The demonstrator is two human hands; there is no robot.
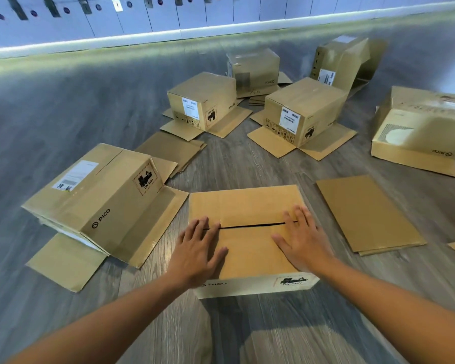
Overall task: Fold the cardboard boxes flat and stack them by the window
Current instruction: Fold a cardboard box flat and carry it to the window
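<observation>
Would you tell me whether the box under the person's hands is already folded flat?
Not yet: the box stands as a box, side wall visible, top flaps meeting at a slit. Left hand and right hand press flat on it.

Left hand [199, 245] and right hand [301, 239] lay flat, fingers spread, on the closed flaps of the nearest box [247, 206], grey wood-look floor [247, 332], flattened cardboard sheet [365, 214] just right, 6 assembled boxes scattered beyond

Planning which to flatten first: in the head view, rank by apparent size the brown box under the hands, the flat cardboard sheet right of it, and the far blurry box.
1. Box under the hands
2. Flat sheet, roughly similar
3. Far box, though distance shrinks it
</observation>
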